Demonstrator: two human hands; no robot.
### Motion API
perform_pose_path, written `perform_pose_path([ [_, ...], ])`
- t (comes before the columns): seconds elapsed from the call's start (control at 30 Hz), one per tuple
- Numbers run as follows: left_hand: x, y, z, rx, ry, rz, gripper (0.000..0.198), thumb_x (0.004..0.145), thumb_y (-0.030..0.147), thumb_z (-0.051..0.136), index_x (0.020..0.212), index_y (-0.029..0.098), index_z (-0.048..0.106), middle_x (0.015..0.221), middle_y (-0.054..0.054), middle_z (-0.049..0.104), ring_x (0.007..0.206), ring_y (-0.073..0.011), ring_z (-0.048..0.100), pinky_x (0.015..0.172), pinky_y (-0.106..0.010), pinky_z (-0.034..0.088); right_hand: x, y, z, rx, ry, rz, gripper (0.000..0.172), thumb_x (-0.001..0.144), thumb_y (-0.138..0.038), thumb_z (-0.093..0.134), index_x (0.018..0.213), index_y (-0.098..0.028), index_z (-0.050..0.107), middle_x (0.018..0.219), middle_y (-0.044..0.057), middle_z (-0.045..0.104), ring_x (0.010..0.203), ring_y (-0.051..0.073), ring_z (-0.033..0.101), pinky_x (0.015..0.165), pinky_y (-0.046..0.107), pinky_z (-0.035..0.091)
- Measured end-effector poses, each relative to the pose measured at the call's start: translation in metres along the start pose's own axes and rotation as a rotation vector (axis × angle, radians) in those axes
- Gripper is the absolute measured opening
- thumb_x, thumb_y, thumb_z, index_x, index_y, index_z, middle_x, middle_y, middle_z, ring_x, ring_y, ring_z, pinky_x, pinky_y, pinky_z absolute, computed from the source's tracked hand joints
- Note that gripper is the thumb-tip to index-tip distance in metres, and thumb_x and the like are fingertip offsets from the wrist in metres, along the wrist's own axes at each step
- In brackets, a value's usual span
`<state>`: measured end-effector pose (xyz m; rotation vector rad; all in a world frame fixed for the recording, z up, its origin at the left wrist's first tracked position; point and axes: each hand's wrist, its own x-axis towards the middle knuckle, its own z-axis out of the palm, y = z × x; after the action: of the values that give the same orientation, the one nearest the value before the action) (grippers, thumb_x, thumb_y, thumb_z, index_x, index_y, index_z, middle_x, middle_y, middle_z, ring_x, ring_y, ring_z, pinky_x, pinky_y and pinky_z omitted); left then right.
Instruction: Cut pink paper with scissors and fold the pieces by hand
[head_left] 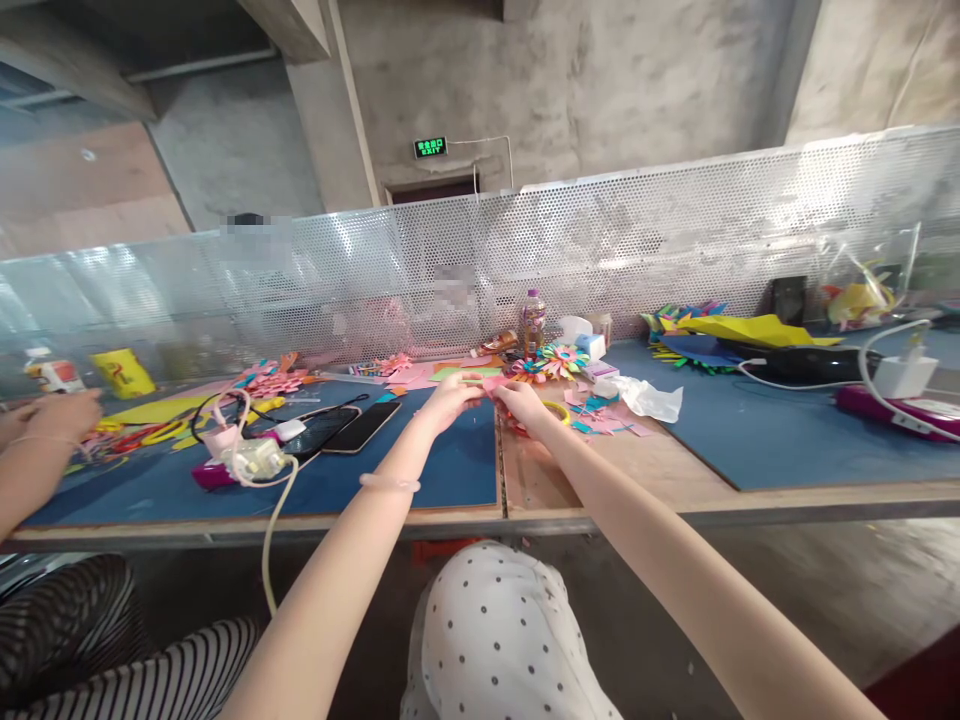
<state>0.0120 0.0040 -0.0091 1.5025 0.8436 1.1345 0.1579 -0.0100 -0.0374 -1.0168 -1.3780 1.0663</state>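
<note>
Both your left hand (450, 398) and right hand (523, 400) are pinching a pink paper piece (491, 382) between nearly closed fingertips above the workbench (540, 480) beside the blue mat (450, 470), apparently mid-fold, so a further crease is calling for steady, aligned edges.

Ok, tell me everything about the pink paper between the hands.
The pink paper is a small, thin scrap, pinched on one side by the left hand and on the other by the right hand. It is held just above the table, near where the blue mat meets bare wood. Folds are too small to tell.
</note>
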Motion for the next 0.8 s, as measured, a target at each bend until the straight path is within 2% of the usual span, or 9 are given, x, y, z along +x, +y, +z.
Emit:
perform_pose_path([
  [0.17,-0.0003,-0.0001,0.0007,0.033,-0.017,0.027,0.030,0.063,0.017,0.069,0.091,0.012,0.058,0.087,-0.009,0.065,0.077,-0.0142,0.061,0.070,-0.028,0.046,-0.0011,0.0001,-0.0004,0.006,-0.011,-0.017,0.022,0.070,-0.037,0.054,0.061,-0.018,0.050,0.045,-0.005,0.042,0.034,0.007,0.036,0.031,0.020,0.022],
  [0.33,0.0003,0.0009,0.0030,0.088,0.043,0.058,0.026,0.063,0.015,0.067,0.087,0.013,0.057,0.082,-0.007,0.065,0.071,-0.0127,0.060,0.063,-0.025,0.044,-0.0006,-0.0004,0.0010,-0.042,-0.016,-0.082,0.022,0.071,-0.038,0.052,0.064,-0.017,0.051,0.045,-0.005,0.042,0.037,0.007,0.037,0.035,0.020,0.027],
  [0.57,0.0010,-0.0006,0.0077,0.039,0.056,0.071,0.023,0.064,0.009,0.059,0.086,0.013,0.056,0.080,-0.007,0.065,0.073,-0.0146,0.062,0.066,-0.027,0.047,0.0050,0.0001,0.0043,-0.066,0.182,-0.182,0.011,0.068,-0.029,0.047,0.066,-0.018,0.049,0.061,-0.002,0.053,0.057,0.010,0.049,0.050,0.019,0.038],
  [0.8,0.0041,-0.0059,0.0086,-0.007,0.005,0.077,0.026,0.064,0.012,0.064,0.089,0.012,0.056,0.085,-0.009,0.066,0.075,-0.0156,0.063,0.072,-0.032,0.048,0.0041,0.0001,0.0052,0.059,0.163,-0.159,0.014,0.067,-0.028,0.046,0.069,-0.017,0.053,0.062,-0.002,0.054,0.058,0.010,0.048,0.050,0.019,0.036],
])
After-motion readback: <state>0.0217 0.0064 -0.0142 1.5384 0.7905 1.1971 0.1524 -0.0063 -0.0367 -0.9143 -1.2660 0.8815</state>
